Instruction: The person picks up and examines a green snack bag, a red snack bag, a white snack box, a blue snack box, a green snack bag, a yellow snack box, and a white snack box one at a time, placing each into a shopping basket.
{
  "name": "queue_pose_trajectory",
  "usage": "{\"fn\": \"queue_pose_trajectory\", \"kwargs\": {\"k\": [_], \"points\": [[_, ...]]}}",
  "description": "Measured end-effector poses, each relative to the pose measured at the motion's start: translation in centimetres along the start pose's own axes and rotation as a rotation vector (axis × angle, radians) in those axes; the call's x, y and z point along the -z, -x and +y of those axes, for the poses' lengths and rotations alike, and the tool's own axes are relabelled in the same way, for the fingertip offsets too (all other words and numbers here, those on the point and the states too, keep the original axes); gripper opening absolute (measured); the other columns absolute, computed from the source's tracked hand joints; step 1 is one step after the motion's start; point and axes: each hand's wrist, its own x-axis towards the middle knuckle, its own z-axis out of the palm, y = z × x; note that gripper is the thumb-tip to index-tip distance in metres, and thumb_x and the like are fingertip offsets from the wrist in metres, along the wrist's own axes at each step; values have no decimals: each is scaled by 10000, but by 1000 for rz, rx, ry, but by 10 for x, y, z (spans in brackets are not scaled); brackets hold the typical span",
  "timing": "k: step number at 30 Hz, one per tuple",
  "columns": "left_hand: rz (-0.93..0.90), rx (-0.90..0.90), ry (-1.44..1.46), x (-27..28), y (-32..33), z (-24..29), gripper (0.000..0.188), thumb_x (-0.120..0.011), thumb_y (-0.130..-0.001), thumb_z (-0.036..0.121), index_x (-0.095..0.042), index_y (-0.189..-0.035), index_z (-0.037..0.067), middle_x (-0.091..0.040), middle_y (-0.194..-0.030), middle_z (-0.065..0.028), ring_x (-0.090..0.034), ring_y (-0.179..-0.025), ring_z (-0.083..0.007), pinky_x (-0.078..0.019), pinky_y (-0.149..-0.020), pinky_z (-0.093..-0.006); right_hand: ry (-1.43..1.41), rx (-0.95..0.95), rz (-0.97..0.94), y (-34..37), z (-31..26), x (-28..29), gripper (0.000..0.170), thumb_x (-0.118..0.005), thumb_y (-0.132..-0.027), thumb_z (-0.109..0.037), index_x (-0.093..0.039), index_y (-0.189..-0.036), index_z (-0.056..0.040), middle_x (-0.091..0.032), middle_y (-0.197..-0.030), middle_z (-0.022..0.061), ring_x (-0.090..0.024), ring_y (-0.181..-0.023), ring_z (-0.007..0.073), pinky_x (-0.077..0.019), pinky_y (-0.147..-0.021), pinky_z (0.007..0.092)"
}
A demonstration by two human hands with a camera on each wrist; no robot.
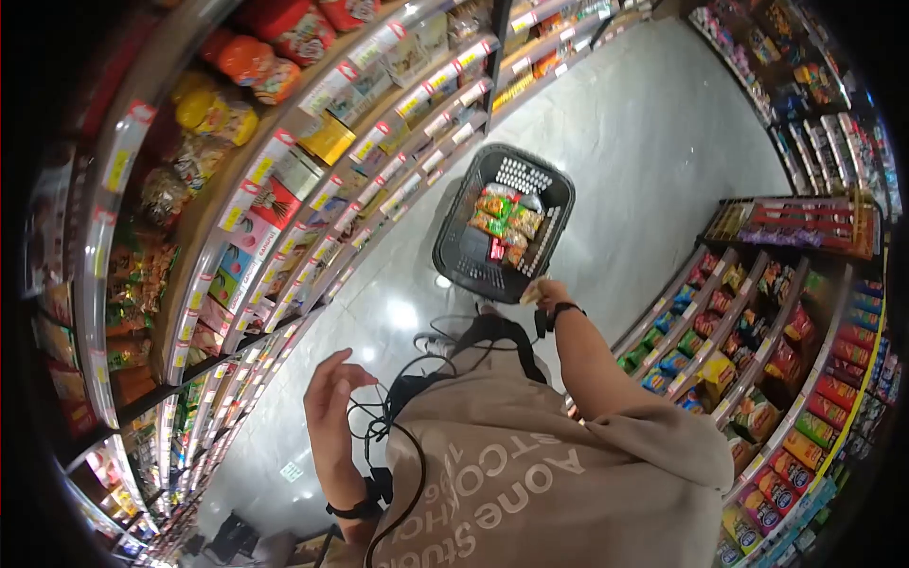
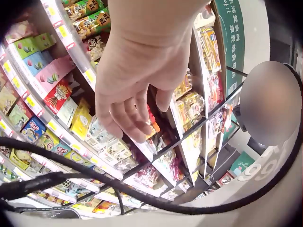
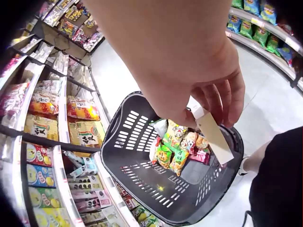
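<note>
My right hand [image 1: 553,295] pinches a slim cream-coloured box [image 3: 215,140] between thumb and fingers. In the right wrist view the box hangs over the near side of a black plastic shopping basket [image 3: 142,177]. Inside the basket lie several colourful snack bags [image 1: 516,220] and a small red pack [image 1: 496,249]. My left hand [image 1: 331,388] holds nothing; its fingers hang loosely curled in the air beside my body. The left wrist view shows this hand [image 2: 142,80] with shelves of packaged snacks behind it.
Tall shelves [image 1: 379,137] of boxes and bags line the left side. A rack of chip bags [image 1: 710,322] stands on the right. Black cables [image 1: 383,417] loop in front of my shirt. Shiny grey floor [image 1: 634,123] runs between the shelves. Another person's blurred head [image 2: 270,103] appears in the left wrist view.
</note>
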Motion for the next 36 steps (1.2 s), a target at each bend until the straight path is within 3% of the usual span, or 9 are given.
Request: {"fn": "queue_pose_trajectory", "kwargs": {"k": [1,4,12,17,21,24,28,31,36], "points": [[7,-13,-3,-4,-5,1,430,-605,-1003,244,-562,-1333,-29,-668,-964,-100,-668,-924,-240,-497,-924,-411,-6,-18,132,26,-21,-9,236,-560,-852,-181,-703,-727,-42,-636,-648,143,-560,-461,226,-381,-383,349],[44,-110,3,-14,-24,14,413,-588,-1015,263,-574,-1310,-26,-671,-968,-110,-667,-896,-247,-493,-908,-413,-74,51,125,0,-52,-21,278,-617,-840,-155,-700,-1007,51,-710,-770,173,-717,-621,306,-526,-455,415],[63,-132,31,-30,-38,24,389,-592,-1011,259,-594,-1283,-19,-670,-961,-107,-657,-888,-244,-492,-879,-409,63,127,224,23,-185,-31,327,-608,-843,-167,-685,-1040,82,-708,-853,232,-702,-618,317,-563,-535,411],[98,-128,34,-33,-38,24,393,-610,-1000,270,-605,-1266,-19,-668,-951,-101,-660,-874,-239,-494,-876,-412,74,310,125,-17,-191,-49,343,-593,-893,-236,-630,-961,98,-689,-839,206,-679,-558,314,-549,-482,428],[131,-136,51,-28,-38,26,392,-618,-994,273,-610,-1259,-17,-664,-934,-99,-663,-866,-235,-494,-879,-414,19,96,-14,-21,-202,-58,195,-601,-914,-181,-659,-1039,-43,-681,-865,123,-674,-646,277,-554,-559,420],[156,-137,81,-27,-40,25,383,-618,-994,273,-616,-1249,-13,-660,-910,-94,-664,-860,-229,-482,-887,-407,-43,254,-43,-5,-245,-75,191,-613,-898,-166,-672,-1017,-28,-677,-867,120,-659,-630,262,-564,-561,412],[208,-152,89,-26,-36,22,364,-618,-993,271,-626,-1229,-7,-655,-870,-87,-665,-848,-221,-454,-898,-387,237,953,129,-22,-354,-109,286,-632,-897,-227,-723,-979,32,-717,-808,142,-682,-604,203,-560,-596,366],[283,-169,93,-23,-30,21,345,-616,-995,263,-632,-1209,-6,-642,-839,-81,-658,-829,-212,-443,-891,-374,270,1311,320,100,-453,-125,341,-644,-908,-297,-714,-1104,-27,-728,-1036,216,-691,-1007,394,-536,-891,441],[396,-156,158,-18,-15,16,309,-602,-1000,225,-633,-1199,-10,-636,-851,-72,-650,-829,-205,-460,-864,-364,203,1720,394,203,-541,-155,515,-754,-851,-323,-607,-1241,-21,-652,-1166,207,-636,-1052,394,-505,-899,469]]}}
